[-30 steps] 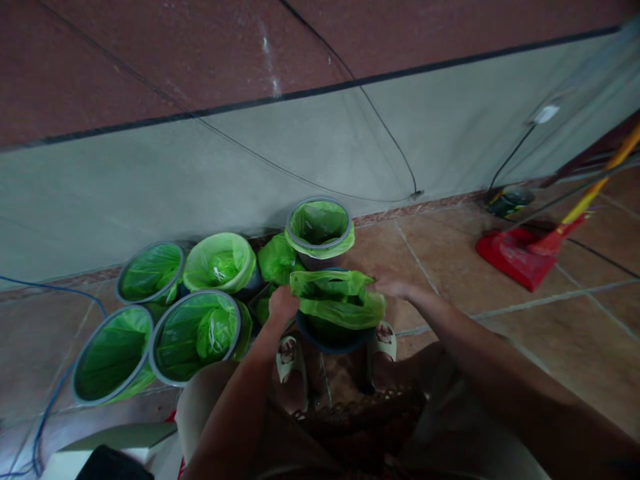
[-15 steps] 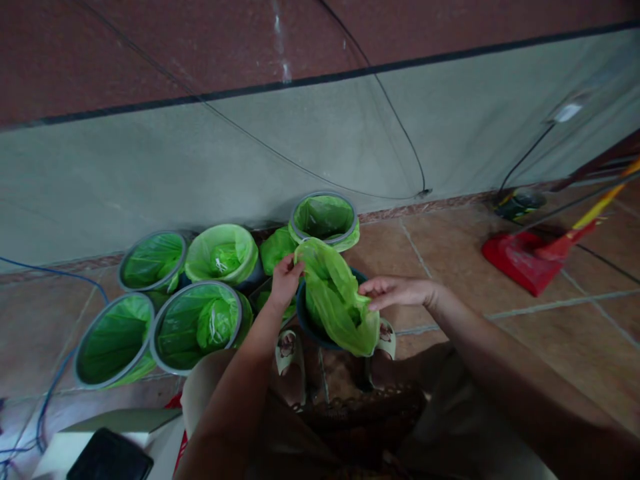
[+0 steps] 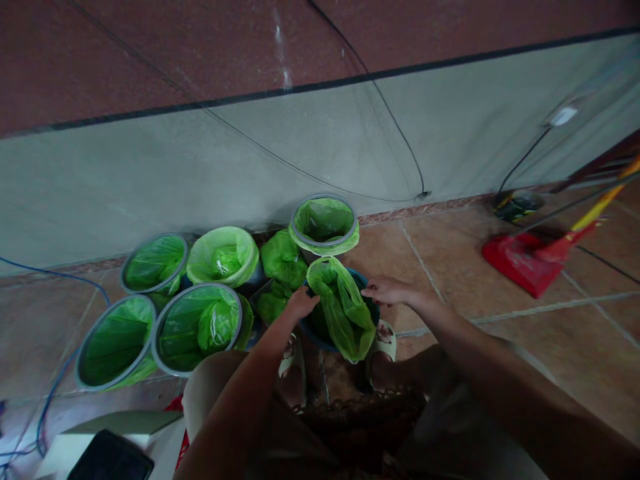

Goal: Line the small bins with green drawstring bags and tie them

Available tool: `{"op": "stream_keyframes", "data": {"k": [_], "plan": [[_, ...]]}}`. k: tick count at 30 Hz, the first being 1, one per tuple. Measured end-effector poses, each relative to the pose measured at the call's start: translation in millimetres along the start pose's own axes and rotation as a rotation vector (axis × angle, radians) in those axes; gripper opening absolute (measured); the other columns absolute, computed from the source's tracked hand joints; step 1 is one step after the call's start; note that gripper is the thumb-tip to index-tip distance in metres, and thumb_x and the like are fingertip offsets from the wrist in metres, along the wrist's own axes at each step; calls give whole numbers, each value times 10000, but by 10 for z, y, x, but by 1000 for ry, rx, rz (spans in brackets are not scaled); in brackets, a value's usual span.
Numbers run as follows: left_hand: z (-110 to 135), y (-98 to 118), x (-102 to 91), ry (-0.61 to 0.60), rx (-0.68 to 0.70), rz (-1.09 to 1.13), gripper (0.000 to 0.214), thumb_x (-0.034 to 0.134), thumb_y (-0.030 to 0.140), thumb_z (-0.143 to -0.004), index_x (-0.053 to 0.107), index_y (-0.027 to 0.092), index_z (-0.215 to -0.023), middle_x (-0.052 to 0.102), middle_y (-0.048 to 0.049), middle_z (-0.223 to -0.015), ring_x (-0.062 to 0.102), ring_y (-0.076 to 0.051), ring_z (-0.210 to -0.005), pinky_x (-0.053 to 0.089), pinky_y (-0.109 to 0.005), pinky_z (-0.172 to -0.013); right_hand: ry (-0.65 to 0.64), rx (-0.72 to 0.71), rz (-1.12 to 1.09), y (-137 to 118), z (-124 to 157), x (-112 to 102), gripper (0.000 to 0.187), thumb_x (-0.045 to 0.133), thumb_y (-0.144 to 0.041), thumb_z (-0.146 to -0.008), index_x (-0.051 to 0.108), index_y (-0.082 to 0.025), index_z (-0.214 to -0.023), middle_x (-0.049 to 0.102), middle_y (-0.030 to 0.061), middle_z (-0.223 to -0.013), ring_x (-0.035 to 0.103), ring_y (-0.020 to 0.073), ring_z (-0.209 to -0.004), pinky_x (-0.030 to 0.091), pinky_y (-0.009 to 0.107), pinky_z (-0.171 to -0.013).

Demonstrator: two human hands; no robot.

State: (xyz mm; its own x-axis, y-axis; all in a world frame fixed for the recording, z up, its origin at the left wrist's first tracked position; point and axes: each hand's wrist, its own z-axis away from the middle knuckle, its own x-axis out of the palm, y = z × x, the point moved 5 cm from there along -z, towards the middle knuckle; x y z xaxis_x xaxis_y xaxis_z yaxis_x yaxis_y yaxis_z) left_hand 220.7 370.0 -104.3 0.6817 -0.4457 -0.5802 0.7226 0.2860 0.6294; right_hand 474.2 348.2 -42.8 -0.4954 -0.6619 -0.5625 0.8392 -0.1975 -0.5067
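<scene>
A light green plastic bag [image 3: 345, 313] hangs open-mouthed in a blue bin [image 3: 316, 337] on the floor between my feet. My left hand [image 3: 301, 304] is closed at the bag's left side, over the bin's rim. Across from it, my right hand [image 3: 387, 291] has its fingertips pinched at the bag's right edge, just inside the rim. What lies under the fingers is partly hidden. Behind the blue bin stands a grey-rimmed bin [image 3: 324, 245] lined with a green bag. A bunched green bag [image 3: 283, 257] sits left of it.
Several lined bins, among them a near one [image 3: 170, 365], cluster at left. A red dustpan [image 3: 520, 263] lies to the right. A dark phone-like object [image 3: 110, 457] rests on a white box [image 3: 60, 447]. Blue cable [image 3: 53, 390] runs along the left floor, and the wall rises behind.
Both hands have moved down and closer together, lowering the green bag into the blue bin. More of the bunched green bags behind my left hand now shows.
</scene>
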Motion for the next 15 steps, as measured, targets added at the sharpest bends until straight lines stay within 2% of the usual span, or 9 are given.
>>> {"op": "stream_keyframes", "data": {"k": [3,7,12,15], "plan": [[11,-19,148,-92,-69,81,294,628,219,-823,629,110,-1096,729,-75,-892,673,-146,-695,481,-212,-582,-25,48,-1,18,-54,124,290,542,-393,-912,645,-161,-773,612,24,-610,535,112,-491,394,208,-461],[67,16,296,-157,-120,141,307,602,183,-826,602,127,-1128,729,-70,-951,667,-115,-629,468,-187,-526,-7,141,-146,77,-117,334,191,585,-319,-882,635,-170,-773,582,11,-594,549,126,-524,428,219,-491],[53,44,351,-141,-127,106,140,575,161,-829,666,118,-926,735,-71,-856,681,-134,-631,475,-190,-512,-4,159,-315,117,-202,523,130,572,-228,-854,604,-156,-750,507,-23,-533,491,102,-493,396,201,-467],[14,-3,316,-124,-139,67,103,580,158,-816,676,121,-804,729,-73,-779,697,-156,-657,493,-195,-522,21,156,-322,117,-215,504,110,589,-186,-809,561,-163,-705,482,-40,-531,472,91,-489,378,190,-459]]}}
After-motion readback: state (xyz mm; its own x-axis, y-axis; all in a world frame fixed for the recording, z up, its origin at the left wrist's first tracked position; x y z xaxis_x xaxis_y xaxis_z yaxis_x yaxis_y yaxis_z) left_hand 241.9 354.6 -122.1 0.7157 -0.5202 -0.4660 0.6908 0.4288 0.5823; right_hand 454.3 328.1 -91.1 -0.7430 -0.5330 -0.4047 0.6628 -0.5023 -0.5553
